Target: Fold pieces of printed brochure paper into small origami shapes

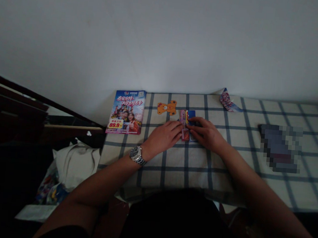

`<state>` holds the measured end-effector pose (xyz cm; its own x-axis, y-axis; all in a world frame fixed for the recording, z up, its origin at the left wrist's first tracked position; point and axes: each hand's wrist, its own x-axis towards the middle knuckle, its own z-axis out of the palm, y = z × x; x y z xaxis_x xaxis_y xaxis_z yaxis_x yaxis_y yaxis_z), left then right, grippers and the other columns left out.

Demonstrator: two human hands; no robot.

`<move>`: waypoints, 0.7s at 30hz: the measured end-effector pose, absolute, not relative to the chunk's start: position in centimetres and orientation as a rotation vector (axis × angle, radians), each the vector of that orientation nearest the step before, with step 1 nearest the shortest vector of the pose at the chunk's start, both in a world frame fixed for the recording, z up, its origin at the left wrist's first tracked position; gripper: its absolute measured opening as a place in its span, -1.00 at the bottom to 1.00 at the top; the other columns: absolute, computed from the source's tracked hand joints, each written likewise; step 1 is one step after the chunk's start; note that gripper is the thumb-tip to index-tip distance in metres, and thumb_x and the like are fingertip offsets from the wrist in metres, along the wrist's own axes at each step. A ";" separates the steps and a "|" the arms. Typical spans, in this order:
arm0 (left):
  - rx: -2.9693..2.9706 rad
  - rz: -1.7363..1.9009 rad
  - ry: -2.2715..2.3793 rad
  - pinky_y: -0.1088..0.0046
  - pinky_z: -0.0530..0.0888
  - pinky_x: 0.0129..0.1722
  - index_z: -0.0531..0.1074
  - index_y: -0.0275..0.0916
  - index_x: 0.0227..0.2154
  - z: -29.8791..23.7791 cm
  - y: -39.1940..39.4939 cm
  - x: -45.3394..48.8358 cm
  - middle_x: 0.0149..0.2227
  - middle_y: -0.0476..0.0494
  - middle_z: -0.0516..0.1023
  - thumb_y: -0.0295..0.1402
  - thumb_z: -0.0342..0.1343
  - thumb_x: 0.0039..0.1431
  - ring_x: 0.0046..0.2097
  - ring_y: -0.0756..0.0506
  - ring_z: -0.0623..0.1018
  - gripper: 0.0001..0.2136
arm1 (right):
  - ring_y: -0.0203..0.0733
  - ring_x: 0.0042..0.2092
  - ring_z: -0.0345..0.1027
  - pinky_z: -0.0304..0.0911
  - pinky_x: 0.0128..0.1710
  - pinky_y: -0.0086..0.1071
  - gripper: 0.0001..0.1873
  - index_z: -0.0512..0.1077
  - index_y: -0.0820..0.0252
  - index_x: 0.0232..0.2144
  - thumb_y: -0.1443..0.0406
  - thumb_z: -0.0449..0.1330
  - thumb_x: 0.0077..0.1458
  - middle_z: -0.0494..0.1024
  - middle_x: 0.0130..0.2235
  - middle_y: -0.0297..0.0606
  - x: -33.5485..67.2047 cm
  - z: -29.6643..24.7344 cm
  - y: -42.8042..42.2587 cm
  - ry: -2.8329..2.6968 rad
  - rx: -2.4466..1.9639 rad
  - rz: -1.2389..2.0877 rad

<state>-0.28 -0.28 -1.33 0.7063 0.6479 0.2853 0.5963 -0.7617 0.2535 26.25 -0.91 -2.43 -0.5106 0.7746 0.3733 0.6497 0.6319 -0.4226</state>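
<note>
A small piece of coloured paper [186, 123], pink, red and blue, lies on the checked tablecloth [188, 161]. My left hand [164, 136], with a metal watch on the wrist, lies with its fingers flat on the paper's left edge. On the paper's right part rests my right hand [206, 133], fingers bent and pressing down. Just beyond the paper lies an orange bear-shaped cutout [167, 107].
A colourful leaflet [126, 111] with a 89.9 price tag lies at the table's left end. A torn scrap of printed paper [228, 101] sits at the back by the wall. A blurred dark object [281, 147] lies to the right. Bags and cloth [70, 163] sit below left.
</note>
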 end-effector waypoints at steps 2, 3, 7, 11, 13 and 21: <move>2.772 0.551 1.011 0.17 0.58 0.20 0.43 -0.30 0.23 -1.3 -0.3 -0.3 0.22 -0.27 0.52 -0.33 0.00 0.54 0.19 -0.21 0.52 -0.67 | 0.12 0.17 0.52 0.49 0.16 0.07 -0.67 0.62 0.06 0.12 0.22 0.18 0.42 0.52 0.22 -0.01 26.4 -2.5 -0.9 -2.309 -1.106 0.330; 2.775 0.553 1.007 0.17 0.58 0.20 0.43 -0.31 0.23 -1.3 -0.3 -0.3 0.22 -0.27 0.52 -0.34 -0.01 0.55 0.19 -0.20 0.52 -0.67 | 0.12 0.18 0.52 0.49 0.16 0.07 -0.66 0.61 0.05 0.14 0.22 0.18 0.42 0.52 0.23 -0.02 26.5 -2.5 -0.9 -2.308 -1.101 0.340; 2.786 0.554 1.008 0.17 0.59 0.19 0.44 -0.33 0.22 -1.2 -0.2 -0.3 0.21 -0.27 0.53 -0.37 -0.03 0.54 0.17 -0.20 0.52 -0.67 | 0.09 0.18 0.53 0.52 0.14 0.04 -0.64 0.58 0.05 0.18 0.23 0.15 0.44 0.54 0.24 -0.04 26.7 -2.6 -1.0 -2.317 -1.095 0.334; 2.798 0.519 1.012 0.18 0.59 0.17 0.45 -0.32 0.23 -1.0 -0.2 -0.3 0.23 -0.27 0.52 -0.37 -0.06 0.55 0.18 -0.20 0.52 -0.67 | 0.08 0.17 0.55 0.53 0.12 0.02 -0.66 0.60 0.09 0.13 0.24 0.14 0.45 0.57 0.22 -0.02 26.6 -2.4 -0.9 -2.314 -1.083 0.318; 2.808 0.505 1.015 0.20 0.59 0.17 0.43 -0.32 0.24 -1.0 -0.3 -0.3 0.25 -0.26 0.51 -0.38 -0.07 0.56 0.19 -0.19 0.52 -0.66 | 0.10 0.16 0.54 0.52 0.12 0.04 -0.68 0.62 0.10 0.09 0.24 0.15 0.44 0.57 0.21 -0.01 26.4 -2.3 -0.8 -2.319 -1.083 0.313; 2.824 0.525 1.046 0.22 0.57 0.16 0.43 -0.30 0.25 -1.0 -0.3 0.0 0.21 -0.24 0.54 -0.32 -0.06 0.58 0.15 -0.17 0.53 -0.66 | 0.08 0.13 0.54 0.49 0.15 0.04 -0.73 0.64 0.12 -0.01 0.26 0.15 0.43 0.58 0.12 -0.01 26.0 -2.8 0.0 -2.221 -1.103 0.412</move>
